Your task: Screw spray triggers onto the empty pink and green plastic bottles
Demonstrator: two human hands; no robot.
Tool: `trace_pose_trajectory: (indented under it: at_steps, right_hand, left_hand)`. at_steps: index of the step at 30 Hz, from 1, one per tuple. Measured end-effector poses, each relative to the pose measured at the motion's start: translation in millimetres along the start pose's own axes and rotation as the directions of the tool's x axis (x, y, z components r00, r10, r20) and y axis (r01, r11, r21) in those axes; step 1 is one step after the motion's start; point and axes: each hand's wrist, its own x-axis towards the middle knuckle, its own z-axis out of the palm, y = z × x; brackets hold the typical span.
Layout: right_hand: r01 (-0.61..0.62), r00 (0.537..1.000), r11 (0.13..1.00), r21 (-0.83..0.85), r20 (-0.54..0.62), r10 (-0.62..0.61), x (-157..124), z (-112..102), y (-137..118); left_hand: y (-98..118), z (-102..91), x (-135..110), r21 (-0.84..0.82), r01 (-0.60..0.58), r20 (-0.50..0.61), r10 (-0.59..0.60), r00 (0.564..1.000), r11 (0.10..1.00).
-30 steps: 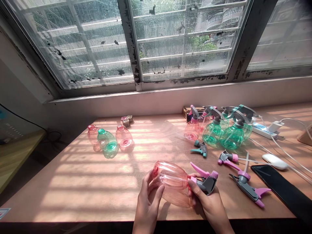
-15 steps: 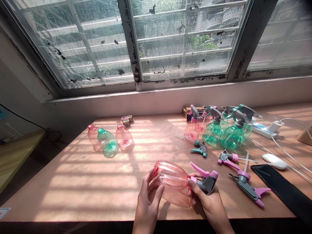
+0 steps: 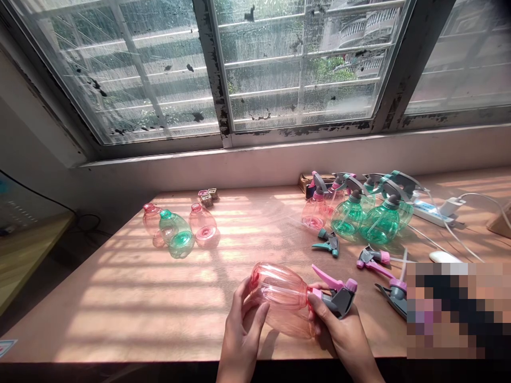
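A clear pink bottle (image 3: pixel 281 287) lies on its side in the air just over the table's front edge. My left hand (image 3: pixel 240 332) is wrapped round its base, thumb on the near side. At the neck, a grey-and-pink trigger spray head (image 3: pixel 340 302) meets the bottle, its pink trigger pointing up and to the left. The fingers and thumb of my right hand (image 3: pixel 346 331) close on the spray head's pink collar. Whether the collar is fully threaded cannot be made out. Right of my hands lie a loose pink-and-grey spray head (image 3: pixel 373 259) and another (image 3: pixel 395 298), partly covered by pixelation.
Bottles without heads, pink (image 3: pixel 203 222) and green (image 3: pixel 175 234), stand at the left. Several bottles with spray heads, including a green one (image 3: pixel 381 223), cluster back right beside a power strip (image 3: pixel 429 213). A teal-and-grey spray head (image 3: pixel 328 244) lies before them. Pixelation hides the lower right.
Both hands and the bottle keep practically the same pose. A pixelated patch now covers the lower right, hiding the black phone and part of a loose spray head.
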Motion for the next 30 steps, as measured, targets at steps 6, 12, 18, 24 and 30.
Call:
trace_pose_trajectory:
  at_steps: [6, 12, 18, 24, 30]
  right_hand:
    - [-0.009, 1.0, 1.0, -0.006, 0.005, 0.009, 1.2, -2.4, 2.1]
    - [-0.014, 1.0, 0.999, -0.037, -0.005, 0.014, 1.0, -3.0, 3.4]
    - [-0.018, 1.0, 1.0, -0.008, -0.003, 0.018, -0.8, -0.3, -1.9]
    - [-0.035, 0.999, 0.999, -0.003, -0.001, 0.035, -1.3, 0.0, -4.1]
    - [-0.021, 1.0, 1.0, 0.003, 0.009, 0.021, -0.8, 2.1, -6.2]
  left_hand:
    - [0.4, -1.0, 0.1, -0.006, -0.008, 0.019, 0.008, 1.0, 1.0]
    - [1.9, -2.1, -0.1, -0.004, 0.015, 0.038, -0.015, 0.999, 1.0]
    - [0.1, -2.1, 0.3, 0.008, 0.011, 0.029, -0.012, 1.0, 1.0]
    - [-1.5, -2.9, 0.4, 0.015, 0.022, 0.033, -0.022, 0.999, 1.0]
    - [0.9, -2.9, 0.2, 0.013, 0.022, 0.052, -0.023, 0.998, 1.0]
